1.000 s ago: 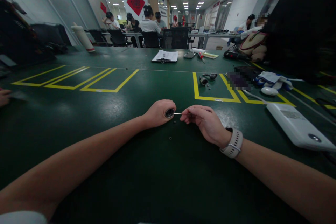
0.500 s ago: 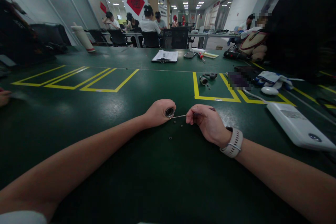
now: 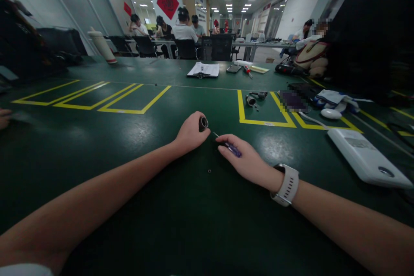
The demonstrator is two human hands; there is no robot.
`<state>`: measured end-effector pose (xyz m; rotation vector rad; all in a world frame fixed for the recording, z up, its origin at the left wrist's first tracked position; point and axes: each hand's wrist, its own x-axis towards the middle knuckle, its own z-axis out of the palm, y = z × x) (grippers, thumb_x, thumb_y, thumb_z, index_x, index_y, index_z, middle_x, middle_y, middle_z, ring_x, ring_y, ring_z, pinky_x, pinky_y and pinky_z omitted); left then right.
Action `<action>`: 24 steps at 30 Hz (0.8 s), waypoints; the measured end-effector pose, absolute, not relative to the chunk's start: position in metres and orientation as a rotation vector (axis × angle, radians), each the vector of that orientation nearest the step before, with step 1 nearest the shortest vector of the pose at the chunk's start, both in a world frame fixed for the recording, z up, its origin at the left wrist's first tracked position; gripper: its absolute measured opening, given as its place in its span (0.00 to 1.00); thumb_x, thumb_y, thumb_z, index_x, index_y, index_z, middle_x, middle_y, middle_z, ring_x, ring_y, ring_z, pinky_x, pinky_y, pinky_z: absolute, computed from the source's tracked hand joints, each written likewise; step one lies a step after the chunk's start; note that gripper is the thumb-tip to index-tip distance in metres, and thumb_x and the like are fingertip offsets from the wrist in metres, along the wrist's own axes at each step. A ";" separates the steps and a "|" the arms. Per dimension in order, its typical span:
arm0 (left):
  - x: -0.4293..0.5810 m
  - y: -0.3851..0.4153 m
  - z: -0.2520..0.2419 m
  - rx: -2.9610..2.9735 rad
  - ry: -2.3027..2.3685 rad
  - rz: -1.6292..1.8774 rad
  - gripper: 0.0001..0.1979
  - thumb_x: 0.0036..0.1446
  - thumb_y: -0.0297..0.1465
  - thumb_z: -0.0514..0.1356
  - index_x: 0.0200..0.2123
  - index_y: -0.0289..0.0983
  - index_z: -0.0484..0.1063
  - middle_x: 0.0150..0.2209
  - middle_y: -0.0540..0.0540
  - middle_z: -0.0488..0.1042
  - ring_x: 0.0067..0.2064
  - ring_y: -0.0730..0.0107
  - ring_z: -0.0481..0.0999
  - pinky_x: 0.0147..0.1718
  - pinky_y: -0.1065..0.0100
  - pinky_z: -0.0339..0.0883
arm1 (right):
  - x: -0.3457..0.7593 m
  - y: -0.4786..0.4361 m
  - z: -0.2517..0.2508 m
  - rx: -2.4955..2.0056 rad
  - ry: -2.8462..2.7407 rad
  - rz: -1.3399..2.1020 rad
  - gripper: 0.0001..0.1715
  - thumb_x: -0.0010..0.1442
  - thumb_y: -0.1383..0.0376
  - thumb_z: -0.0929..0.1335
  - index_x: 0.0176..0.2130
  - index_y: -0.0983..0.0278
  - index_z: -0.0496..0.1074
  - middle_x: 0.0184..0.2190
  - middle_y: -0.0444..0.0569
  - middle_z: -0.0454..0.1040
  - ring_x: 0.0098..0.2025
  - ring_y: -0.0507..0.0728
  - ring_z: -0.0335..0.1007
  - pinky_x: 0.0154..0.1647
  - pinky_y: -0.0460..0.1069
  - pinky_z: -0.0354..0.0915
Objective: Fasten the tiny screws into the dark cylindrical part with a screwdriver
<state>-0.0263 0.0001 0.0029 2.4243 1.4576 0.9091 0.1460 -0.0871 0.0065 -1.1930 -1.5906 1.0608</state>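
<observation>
My left hand (image 3: 191, 131) is closed around a dark metal cylindrical part (image 3: 203, 123), whose round open end faces right. My right hand (image 3: 237, 153) grips a small screwdriver (image 3: 233, 149) by its purple, see-through handle. The thin shaft points up and left toward the part, with its tip apart from it by a small gap. On the green table (image 3: 181, 224) below both hands lies one small ring-like piece (image 3: 209, 171), perhaps a nut. The right hand hides part of the table where other small pieces lay.
Further right, metal parts (image 3: 250, 100) lie inside a yellow-taped rectangle (image 3: 268, 123). A white power bank-like device (image 3: 368, 155) and a white mouse (image 3: 330, 114) are beyond my right hand. A clipboard (image 3: 203, 70) and a phone (image 3: 233, 68) lie at the back. Another person's hand (image 3: 4, 118) shows at far left.
My left hand has risen slightly and moved left with the metal part, turning it. My right hand has turned and dropped lower, exposing the purple handle; the screwdriver tip has come away from the part.
</observation>
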 end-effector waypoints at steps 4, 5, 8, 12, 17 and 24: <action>-0.027 0.005 -0.001 2.351 1.508 1.076 0.07 0.51 0.27 0.57 0.35 0.36 0.61 0.35 0.45 0.67 0.38 0.65 0.67 0.40 0.61 0.64 | 0.136 -0.099 0.010 -1.037 -2.114 0.938 0.16 0.60 0.65 0.65 0.49 0.61 0.68 0.49 0.52 0.72 0.54 0.61 0.66 0.60 0.63 0.53; -0.028 0.006 -0.002 2.354 1.520 1.108 0.07 0.51 0.28 0.57 0.35 0.36 0.62 0.36 0.45 0.66 0.39 0.64 0.67 0.40 0.60 0.64 | 0.134 -0.102 0.011 -0.980 -2.217 0.898 0.17 0.61 0.65 0.64 0.50 0.62 0.67 0.50 0.53 0.71 0.56 0.60 0.64 0.61 0.63 0.51; -0.030 0.005 -0.002 2.436 1.527 1.145 0.08 0.53 0.29 0.58 0.36 0.35 0.63 0.37 0.44 0.66 0.41 0.62 0.67 0.43 0.60 0.63 | 0.132 -0.116 0.015 -0.826 -2.409 0.866 0.18 0.61 0.67 0.64 0.51 0.63 0.65 0.55 0.55 0.68 0.60 0.59 0.59 0.63 0.61 0.51; -0.029 -0.006 0.005 2.560 1.468 1.139 0.10 0.53 0.31 0.60 0.39 0.36 0.67 0.41 0.43 0.67 0.45 0.59 0.66 0.45 0.57 0.62 | 0.139 -0.140 0.017 -0.559 -2.612 0.855 0.18 0.61 0.71 0.63 0.51 0.65 0.67 0.58 0.55 0.65 0.62 0.57 0.55 0.63 0.56 0.51; -0.019 -0.036 0.020 2.284 1.288 1.154 0.11 0.52 0.30 0.61 0.40 0.36 0.68 0.41 0.44 0.68 0.42 0.65 0.69 0.39 0.63 0.67 | 0.155 -0.167 0.022 -0.364 -2.733 0.838 0.20 0.59 0.73 0.64 0.52 0.71 0.67 0.59 0.61 0.63 0.63 0.60 0.52 0.64 0.54 0.49; -0.016 -0.088 0.037 1.648 1.064 0.983 0.12 0.53 0.30 0.59 0.42 0.38 0.65 0.39 0.47 0.74 0.35 0.68 0.77 0.28 0.67 0.72 | 0.179 -0.186 0.030 -0.574 -2.287 1.048 0.18 0.60 0.72 0.63 0.50 0.68 0.71 0.44 0.57 0.77 0.51 0.59 0.70 0.58 0.55 0.59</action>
